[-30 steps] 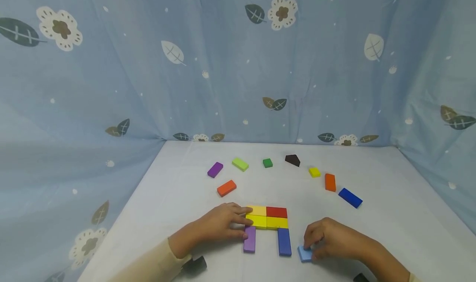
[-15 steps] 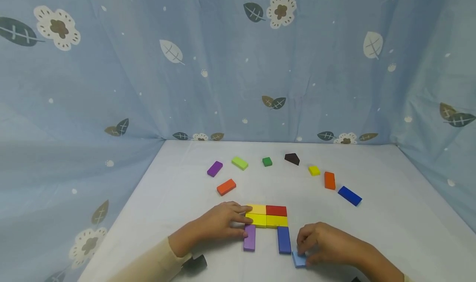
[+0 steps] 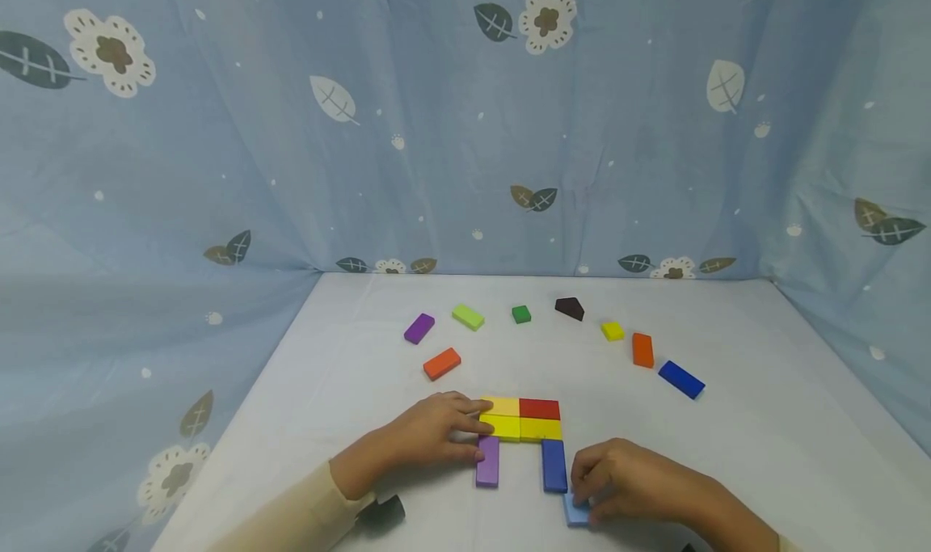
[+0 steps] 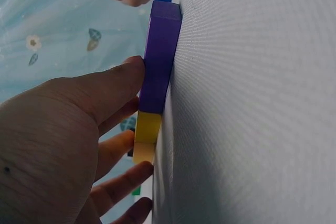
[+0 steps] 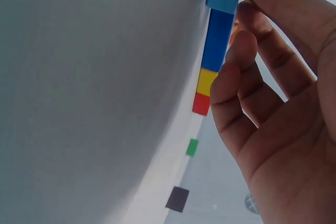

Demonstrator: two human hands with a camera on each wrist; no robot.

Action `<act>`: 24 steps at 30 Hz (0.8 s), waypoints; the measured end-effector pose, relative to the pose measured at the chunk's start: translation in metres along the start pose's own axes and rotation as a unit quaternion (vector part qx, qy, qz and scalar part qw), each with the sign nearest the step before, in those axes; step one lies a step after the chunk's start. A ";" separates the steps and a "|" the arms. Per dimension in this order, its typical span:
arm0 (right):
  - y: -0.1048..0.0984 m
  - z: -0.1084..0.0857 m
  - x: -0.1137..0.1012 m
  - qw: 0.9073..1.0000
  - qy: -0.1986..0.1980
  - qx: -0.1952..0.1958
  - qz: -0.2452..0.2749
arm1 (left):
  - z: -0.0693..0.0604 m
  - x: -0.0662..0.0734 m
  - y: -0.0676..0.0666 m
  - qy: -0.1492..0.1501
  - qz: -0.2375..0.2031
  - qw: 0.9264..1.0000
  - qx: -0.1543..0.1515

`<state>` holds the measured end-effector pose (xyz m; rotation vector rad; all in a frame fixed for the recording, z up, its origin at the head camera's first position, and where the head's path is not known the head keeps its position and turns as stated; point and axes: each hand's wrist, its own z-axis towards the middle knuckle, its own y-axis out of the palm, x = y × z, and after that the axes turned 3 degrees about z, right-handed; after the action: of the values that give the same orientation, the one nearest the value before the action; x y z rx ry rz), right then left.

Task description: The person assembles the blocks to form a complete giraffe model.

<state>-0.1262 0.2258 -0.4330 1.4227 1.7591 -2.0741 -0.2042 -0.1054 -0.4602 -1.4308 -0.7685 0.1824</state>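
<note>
Near side of the white table (image 3: 618,410), right of centre: light blue block (image 3: 576,515), flat, just off the near end of the blue block (image 3: 554,465). Contact looks likely in the right wrist view; can't confirm from above.

Right hand (image 3: 633,481) pinches it between thumb and fingertips. Left hand (image 3: 429,429) isn't gripping: fingers spread, tips at the left ends of the pale yellow block (image 3: 502,407) and the left yellow block (image 3: 507,429), thumb against the purple block (image 3: 488,465).

Handling, my read: light, rigid, hard to damage. Faces look smooth, so it should slide easily on the cloth-like surface; a shove could skew the neighbours. Best hold is low on opposite side faces, keeping the left edge and far end free.

Orientation: light blue's left edge runs near–far, tilted slightly. Fingers cover its right part, so can't call its long axis. Blue and purple both run near–far; blue's near end leans slightly right.
</note>
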 end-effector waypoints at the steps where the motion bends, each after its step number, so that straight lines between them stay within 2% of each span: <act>1: 0.001 0.001 -0.001 1.000 -0.001 0.000 -0.002 | 0.000 0.000 0.000 -0.002 -0.001 1.000 -0.001; 6: 0.003 0.005 -0.003 1.000 -0.011 0.004 -0.020 | 0.000 0.000 0.001 -0.009 -0.008 1.000 -0.005; 17: 0.007 0.011 -0.006 0.996 -0.065 0.023 -0.065 | 0.000 0.001 -0.001 -0.010 -0.005 1.000 -0.007; 24: 0.008 0.015 -0.008 0.995 -0.063 0.020 -0.069 | 0.000 0.002 -0.001 -0.007 -0.001 1.000 -0.007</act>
<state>-0.1255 0.2071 -0.4353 1.1812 1.8252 -2.2236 -0.2026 -0.1045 -0.4582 -1.4431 -0.7839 0.1854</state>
